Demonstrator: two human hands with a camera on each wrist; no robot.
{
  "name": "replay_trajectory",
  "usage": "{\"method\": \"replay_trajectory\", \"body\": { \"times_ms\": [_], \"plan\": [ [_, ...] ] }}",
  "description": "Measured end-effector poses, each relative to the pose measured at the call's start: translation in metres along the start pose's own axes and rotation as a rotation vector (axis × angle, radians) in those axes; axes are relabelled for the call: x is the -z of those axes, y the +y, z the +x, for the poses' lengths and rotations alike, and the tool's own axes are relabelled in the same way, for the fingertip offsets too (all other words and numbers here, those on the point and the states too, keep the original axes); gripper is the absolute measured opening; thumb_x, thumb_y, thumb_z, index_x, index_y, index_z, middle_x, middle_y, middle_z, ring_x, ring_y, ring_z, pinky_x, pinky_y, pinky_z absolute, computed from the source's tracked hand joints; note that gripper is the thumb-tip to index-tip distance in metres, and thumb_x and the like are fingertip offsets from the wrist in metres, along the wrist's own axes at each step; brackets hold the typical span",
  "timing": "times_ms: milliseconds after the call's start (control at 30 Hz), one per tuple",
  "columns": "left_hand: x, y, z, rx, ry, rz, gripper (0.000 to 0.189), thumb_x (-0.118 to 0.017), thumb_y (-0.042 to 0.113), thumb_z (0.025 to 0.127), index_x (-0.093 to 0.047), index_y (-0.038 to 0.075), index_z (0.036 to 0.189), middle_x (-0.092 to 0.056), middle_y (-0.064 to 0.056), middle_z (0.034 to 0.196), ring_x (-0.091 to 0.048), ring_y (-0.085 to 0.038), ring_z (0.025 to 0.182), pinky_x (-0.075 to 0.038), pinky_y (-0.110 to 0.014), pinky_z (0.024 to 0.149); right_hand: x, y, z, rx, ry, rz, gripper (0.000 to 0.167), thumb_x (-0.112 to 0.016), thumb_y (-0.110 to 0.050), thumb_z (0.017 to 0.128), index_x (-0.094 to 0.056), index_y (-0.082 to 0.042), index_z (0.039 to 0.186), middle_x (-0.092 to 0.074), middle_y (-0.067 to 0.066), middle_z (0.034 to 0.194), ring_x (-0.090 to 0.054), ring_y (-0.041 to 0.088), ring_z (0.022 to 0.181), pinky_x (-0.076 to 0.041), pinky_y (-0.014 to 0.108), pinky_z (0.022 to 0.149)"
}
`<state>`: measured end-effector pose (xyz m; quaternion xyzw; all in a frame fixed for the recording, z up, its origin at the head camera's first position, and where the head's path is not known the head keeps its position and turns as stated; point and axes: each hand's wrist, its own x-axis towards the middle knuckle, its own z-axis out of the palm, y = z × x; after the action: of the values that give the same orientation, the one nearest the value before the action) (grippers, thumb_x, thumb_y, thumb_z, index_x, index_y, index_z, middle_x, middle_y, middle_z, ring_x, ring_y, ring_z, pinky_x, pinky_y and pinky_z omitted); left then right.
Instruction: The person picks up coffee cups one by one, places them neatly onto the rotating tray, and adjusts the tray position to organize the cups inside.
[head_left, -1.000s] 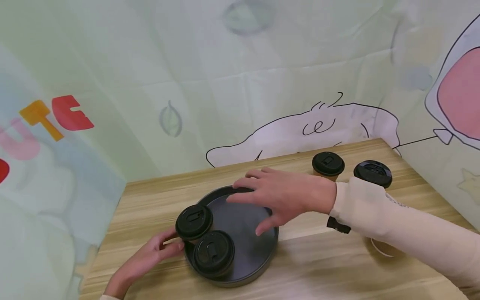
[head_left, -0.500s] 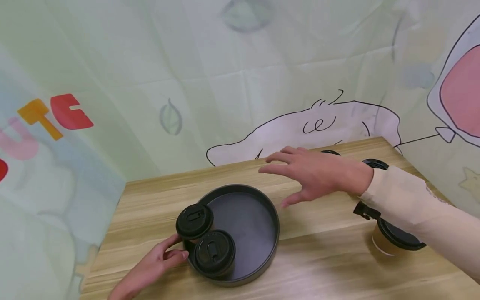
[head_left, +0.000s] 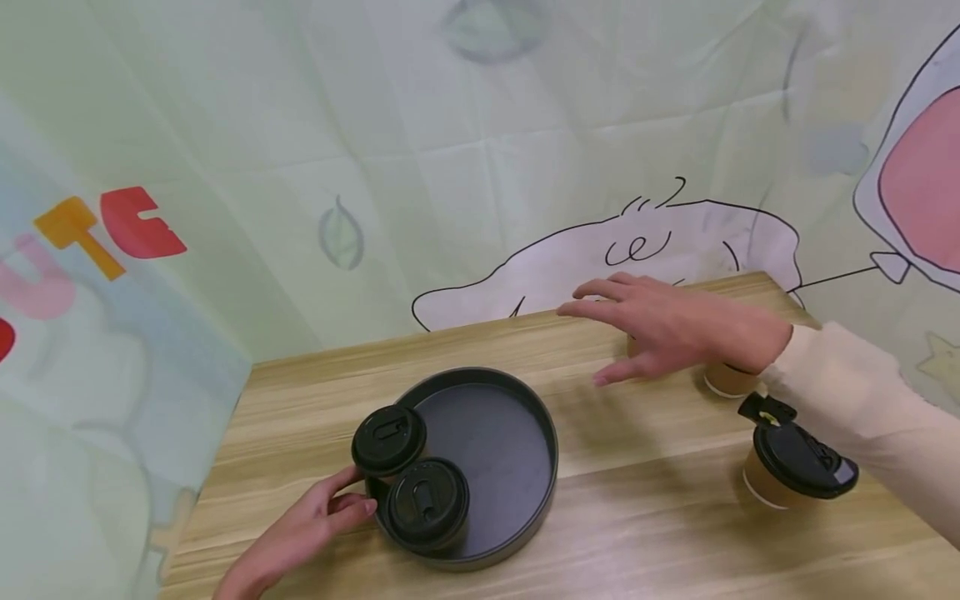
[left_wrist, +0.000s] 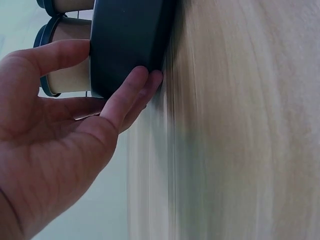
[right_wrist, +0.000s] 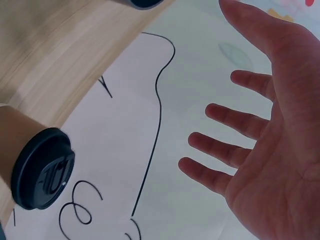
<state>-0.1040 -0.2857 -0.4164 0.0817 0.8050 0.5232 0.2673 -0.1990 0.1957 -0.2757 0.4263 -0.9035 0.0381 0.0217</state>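
Note:
My left hand [head_left: 315, 517] holds the left side of a dark grey round pan [head_left: 517, 533], thumb and fingers against its outer wall [left_wrist: 125, 45] in the left wrist view. Two paper coffee cups with black lids stand inside the pan at its left: a farther cup [head_left: 388, 437] and a nearer cup [head_left: 427, 504]. My right hand [head_left: 667, 325] hovers over the back right of the table, fingers spread, holding nothing. It mostly hides two lidded cups behind it; the brown side of one cup [head_left: 727, 381] shows below the wrist. The right wrist view shows a lidded cup [right_wrist: 42, 167] apart from the fingers.
Another black-lidded cup [head_left: 798, 467] stands at the right, close under the right sleeve [head_left: 862, 408]. The wooden table [head_left: 637, 533] meets a printed cloth backdrop [head_left: 420, 208] at its back and sides.
My right hand has moved from over the pan rightward and back, toward the cups at the back right. The left hand stays at the pan, its thumb shifted slightly.

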Motion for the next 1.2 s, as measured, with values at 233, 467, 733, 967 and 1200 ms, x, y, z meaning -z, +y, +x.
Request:
{"method": "replay_trajectory", "body": {
  "times_ms": [233, 467, 733, 967, 1200],
  "plan": [
    [0.003, 0.0, 0.005, 0.011, 0.008, -0.008, 0.078, -0.064, 0.025, 0.104, -0.022, -0.013, 0.158, -0.033, -0.038, 0.157, -0.056, -0.038, 0.131, -0.053, -0.044, 0.102, 0.001, 0.014, -0.016, -0.099, 0.0, 0.036, 0.084, -0.076, -0.058, 0.089, -0.045, -0.019, 0.157, -0.044, 0.014, 0.156, -0.039, 0.041, 0.142, -0.037, 0.064, 0.112],
    [0.011, -0.001, 0.01, -0.03, -0.042, -0.025, 0.076, -0.061, 0.021, 0.105, -0.02, -0.014, 0.158, -0.031, -0.039, 0.157, -0.062, -0.034, 0.124, -0.053, -0.035, 0.1, 0.014, 0.031, -0.038, -0.221, -0.015, 0.093, 0.088, -0.07, -0.066, 0.089, -0.039, -0.024, 0.16, -0.036, 0.011, 0.163, -0.034, 0.043, 0.147, -0.036, 0.07, 0.109],
    [0.019, 0.0, 0.012, -0.046, -0.035, 0.023, 0.069, -0.057, 0.018, 0.106, -0.024, -0.014, 0.158, -0.026, -0.038, 0.16, -0.054, -0.04, 0.132, -0.051, -0.021, 0.094, 0.011, 0.055, -0.048, -0.267, 0.006, 0.146, 0.084, -0.075, -0.056, 0.091, -0.042, -0.017, 0.158, -0.041, 0.016, 0.157, -0.037, 0.044, 0.144, -0.036, 0.067, 0.11],
    [0.023, 0.0, 0.016, -0.097, 0.005, 0.059, 0.061, -0.055, 0.012, 0.103, -0.033, -0.014, 0.154, -0.032, -0.037, 0.158, -0.056, -0.035, 0.129, -0.048, -0.019, 0.095, 0.0, 0.077, -0.046, -0.339, -0.037, 0.187, 0.087, -0.074, -0.059, 0.091, -0.04, -0.015, 0.158, -0.04, 0.02, 0.157, -0.039, 0.045, 0.142, -0.039, 0.069, 0.107],
    [0.021, 0.001, 0.019, -0.083, 0.076, 0.08, 0.057, -0.057, 0.015, 0.102, -0.043, -0.007, 0.153, -0.035, -0.033, 0.158, -0.052, -0.035, 0.134, -0.047, -0.02, 0.095, -0.015, 0.09, -0.039, -0.372, -0.109, 0.208, 0.092, -0.074, -0.061, 0.089, -0.039, -0.013, 0.159, -0.038, 0.024, 0.158, -0.04, 0.048, 0.141, -0.038, 0.069, 0.107]
  ]
}}
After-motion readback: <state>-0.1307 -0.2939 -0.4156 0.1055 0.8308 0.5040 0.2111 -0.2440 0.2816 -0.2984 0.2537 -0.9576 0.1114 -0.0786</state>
